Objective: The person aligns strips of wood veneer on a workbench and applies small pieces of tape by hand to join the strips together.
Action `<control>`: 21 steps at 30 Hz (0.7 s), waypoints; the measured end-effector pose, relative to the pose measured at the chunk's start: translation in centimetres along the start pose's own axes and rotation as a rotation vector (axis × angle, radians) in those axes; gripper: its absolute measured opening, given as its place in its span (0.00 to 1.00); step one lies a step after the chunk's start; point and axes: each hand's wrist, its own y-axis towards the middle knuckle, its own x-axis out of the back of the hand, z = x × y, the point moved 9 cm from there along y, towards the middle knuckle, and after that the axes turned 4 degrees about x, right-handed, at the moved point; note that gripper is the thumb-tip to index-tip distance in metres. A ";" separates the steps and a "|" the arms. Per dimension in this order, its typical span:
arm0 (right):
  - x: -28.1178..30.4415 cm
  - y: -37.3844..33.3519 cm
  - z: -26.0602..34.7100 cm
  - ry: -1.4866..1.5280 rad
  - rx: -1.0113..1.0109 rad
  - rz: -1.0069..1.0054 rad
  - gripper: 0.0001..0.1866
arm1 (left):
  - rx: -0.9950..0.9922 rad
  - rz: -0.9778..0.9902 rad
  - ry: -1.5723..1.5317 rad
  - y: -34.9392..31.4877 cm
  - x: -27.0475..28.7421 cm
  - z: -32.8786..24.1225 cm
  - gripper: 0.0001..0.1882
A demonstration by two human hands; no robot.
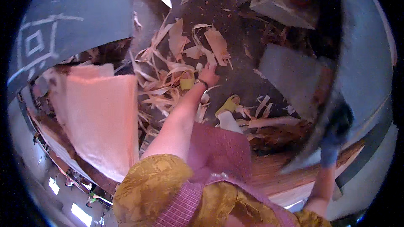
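My bare left hand (208, 75), a dark band on its wrist, reaches down to the floor among torn wood veneer scraps. Its fingers close on the end of a long, curled veneer strip (201, 44). A broader veneer piece (217, 45) lies just beyond the fingertips. Far to the right, my right hand (339, 120) wears a dark glove with a blue cuff. It is against a large blue-grey panel (366, 71), whose near edge is dark and blurred. Motion smear hides the gloved fingers, so their grip is unclear.
A stack of pale sheets (99, 117) stands at left, below a blue-grey panel (84, 21) with chalk-like marks. My yellow shoes (227, 105) are among the scraps. A grey board (290, 80) lies to the right, with a block-shaped object (282, 6) behind it.
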 end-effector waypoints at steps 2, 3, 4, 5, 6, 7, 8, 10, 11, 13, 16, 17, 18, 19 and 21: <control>1.1 0.3 1.5 -0.059 0.162 0.034 0.15 | 0.050 -0.046 -0.082 8.6 -1.7 1.0 0.31; 1.3 -1.1 0.4 -0.095 0.163 0.030 0.15 | 0.087 -0.003 -0.124 12.7 -1.9 0.8 0.33; 0.7 -1.4 -1.0 -0.134 0.145 0.052 0.15 | 0.050 -0.061 -0.142 16.2 -2.4 1.1 0.34; -0.1 -1.9 -2.2 -0.175 0.110 0.071 0.15 | 0.011 -0.114 -0.164 19.3 -3.2 1.4 0.35; -0.8 -1.4 -3.2 -0.193 0.096 0.089 0.15 | 0.035 -0.134 -0.187 22.4 -4.5 2.7 0.34; -1.9 -1.2 -4.0 -0.201 0.090 0.102 0.15 | 0.052 -0.158 -0.205 25.3 -6.0 4.0 0.34; -2.6 -0.4 -4.1 -0.226 0.075 0.116 0.15 | 0.064 -0.168 -0.226 27.3 -7.5 4.5 0.33; -3.9 -0.1 -4.8 -0.244 0.055 0.141 0.15 | 0.112 -0.311 -0.065 29.4 -8.7 5.2 0.31; -4.1 -0.2 -5.4 -0.243 0.049 0.146 0.15 | 0.129 -0.391 0.025 30.3 -8.4 5.1 0.30; -4.1 -0.2 -5.9 -0.234 0.035 0.148 0.15 | 0.263 -0.489 -0.301 30.5 -7.7 6.0 0.26; -2.9 -1.2 -5.3 -0.230 0.017 0.130 0.15 | 0.170 -0.390 -0.400 28.2 -7.0 4.4 0.25; -2.1 -1.4 -5.1 -0.234 0.016 0.118 0.15 | 0.137 -0.382 -0.437 26.4 -6.8 4.1 0.25; -0.6 -2.9 -4.6 -0.237 0.001 0.086 0.15 | 0.082 -0.370 -0.456 24.8 -5.9 3.4 0.26; 0.0 -2.0 -4.1 -0.225 0.019 0.095 0.15 | 0.128 -0.322 -0.686 21.8 -5.1 3.6 0.26; 1.2 -2.4 -3.7 -0.212 0.019 0.078 0.15 | 0.152 -0.087 -1.158 14.8 -2.1 0.4 0.25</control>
